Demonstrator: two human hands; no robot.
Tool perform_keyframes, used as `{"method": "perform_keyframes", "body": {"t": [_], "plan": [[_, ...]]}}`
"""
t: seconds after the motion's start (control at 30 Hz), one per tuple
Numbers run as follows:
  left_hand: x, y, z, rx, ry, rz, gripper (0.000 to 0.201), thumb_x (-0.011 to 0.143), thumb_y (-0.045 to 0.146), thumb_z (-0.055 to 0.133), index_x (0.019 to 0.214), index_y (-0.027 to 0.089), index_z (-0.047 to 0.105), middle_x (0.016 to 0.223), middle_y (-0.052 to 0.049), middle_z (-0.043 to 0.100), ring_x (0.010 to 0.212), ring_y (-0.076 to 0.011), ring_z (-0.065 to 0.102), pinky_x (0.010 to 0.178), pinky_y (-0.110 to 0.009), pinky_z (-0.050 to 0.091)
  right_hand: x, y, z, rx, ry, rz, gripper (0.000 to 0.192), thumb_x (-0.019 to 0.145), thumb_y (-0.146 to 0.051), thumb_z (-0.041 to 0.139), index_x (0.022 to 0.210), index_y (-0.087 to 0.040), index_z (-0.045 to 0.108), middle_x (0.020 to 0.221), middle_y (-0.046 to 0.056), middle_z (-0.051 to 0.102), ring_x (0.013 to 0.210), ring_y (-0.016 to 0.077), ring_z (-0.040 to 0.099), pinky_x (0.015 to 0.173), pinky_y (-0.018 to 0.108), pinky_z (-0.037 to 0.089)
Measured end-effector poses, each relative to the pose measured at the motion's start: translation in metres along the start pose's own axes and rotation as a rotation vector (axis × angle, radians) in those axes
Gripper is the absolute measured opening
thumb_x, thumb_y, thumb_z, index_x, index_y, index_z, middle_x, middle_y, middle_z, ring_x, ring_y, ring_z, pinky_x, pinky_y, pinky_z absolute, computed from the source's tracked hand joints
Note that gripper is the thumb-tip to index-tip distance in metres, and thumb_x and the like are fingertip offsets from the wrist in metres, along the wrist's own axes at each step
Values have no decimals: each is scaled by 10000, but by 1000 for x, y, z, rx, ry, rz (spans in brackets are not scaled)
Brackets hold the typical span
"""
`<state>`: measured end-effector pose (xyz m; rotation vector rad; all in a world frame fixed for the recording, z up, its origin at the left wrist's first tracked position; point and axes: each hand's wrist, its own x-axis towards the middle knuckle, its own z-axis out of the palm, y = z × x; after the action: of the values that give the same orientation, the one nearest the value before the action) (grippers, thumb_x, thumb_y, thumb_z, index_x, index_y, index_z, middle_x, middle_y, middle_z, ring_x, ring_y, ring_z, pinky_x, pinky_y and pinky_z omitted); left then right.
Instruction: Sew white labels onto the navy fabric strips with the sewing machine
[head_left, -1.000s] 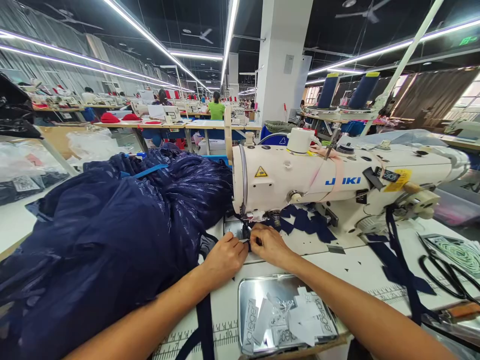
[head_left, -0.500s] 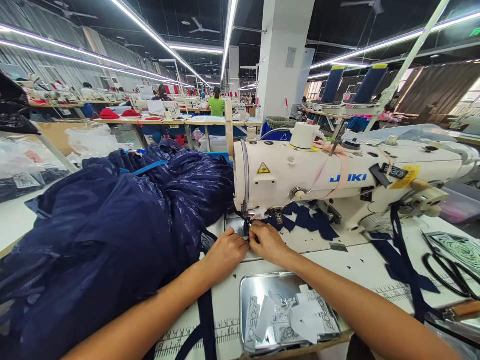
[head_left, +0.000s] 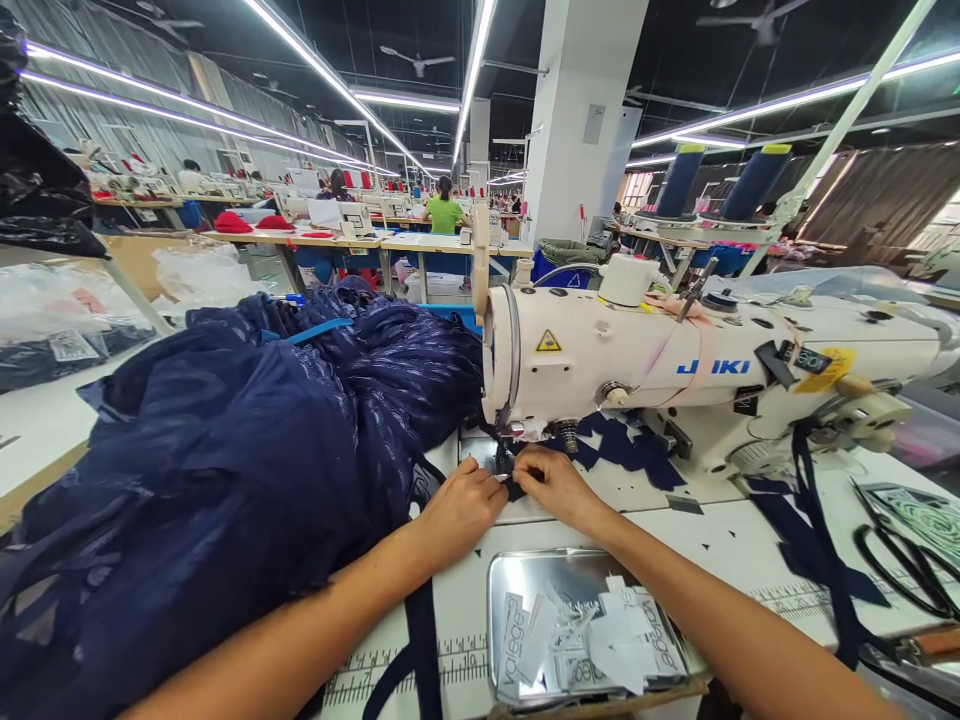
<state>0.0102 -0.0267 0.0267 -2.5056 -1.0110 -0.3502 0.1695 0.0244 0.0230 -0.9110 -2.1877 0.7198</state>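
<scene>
Both hands sit at the needle area of the cream-white JUKI sewing machine [head_left: 675, 365], on the white surface [head_left: 720, 545].

Left hand [head_left: 461, 510]: knuckles up, fingers curled together, fingertips pinched onto the narrow navy fabric strip [head_left: 424, 640] just left of the presser foot. The grip looks clamped on the strip, though the fingertips themselves are partly hidden.

Right hand [head_left: 559, 485]: fingers together and pressed down on the same strip, just right of the presser foot. The two hands almost touch at the fingertips.

The strip runs from under the needle toward the person, passes under the left wrist and hangs off the near edge of the surface.

Large heap of dark navy sheer fabric [head_left: 225, 470]: fills the left of the surface, touching the machine head and the left forearm.

Shiny rectangular metal tray [head_left: 510, 580]: just in front of the right forearm, holding loose white printed labels [head_left: 592, 640].

Black-handled scissors [head_left: 904, 565]: far right, well apart from the hands. More navy strips [head_left: 806, 520] hang from the machine's right end.

Two navy thread cones [head_left: 720, 180] stand behind the machine.
</scene>
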Motion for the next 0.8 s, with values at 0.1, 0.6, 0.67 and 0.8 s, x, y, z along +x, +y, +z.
{"method": "perform_keyframes", "body": {"t": [0.1, 0.6, 0.67, 0.8], "plan": [[-1, 2, 1, 32, 17, 8, 137, 800, 62, 446, 726, 109, 552, 625, -32, 565, 576, -158, 482, 628, -304, 338, -2, 0, -8, 35, -52, -72, 202, 761, -70, 492, 597, -161, 569, 697, 2, 546, 694, 116, 533, 663, 232, 411], [3, 3, -3, 55, 34, 31, 248, 805, 28, 377, 608, 142, 477, 565, -25, 532, 532, -156, 470, 625, -307, 350, -14, -11, -21, -375, -271, -289, 220, 819, -67, 428, 853, -146, 631, 854, 61, 548, 798, 157, 494, 718, 277, 433], [4, 4, -2, 57, 16, 33, 249, 799, 14, 373, 612, 141, 479, 564, -25, 530, 535, -154, 471, 631, -307, 349, -13, -8, -22, -279, -279, -268, 210, 820, -77, 444, 873, -171, 624, 882, 41, 540, 825, 138, 504, 744, 257, 430], [5, 4, -5, 38, -12, 13, 223, 791, 21, 402, 622, 138, 489, 571, -24, 527, 557, -153, 478, 633, -309, 345, -17, -7, -16, -441, -267, -283, 211, 809, -48, 436, 806, -153, 618, 854, 53, 532, 795, 154, 485, 704, 274, 426]]}}
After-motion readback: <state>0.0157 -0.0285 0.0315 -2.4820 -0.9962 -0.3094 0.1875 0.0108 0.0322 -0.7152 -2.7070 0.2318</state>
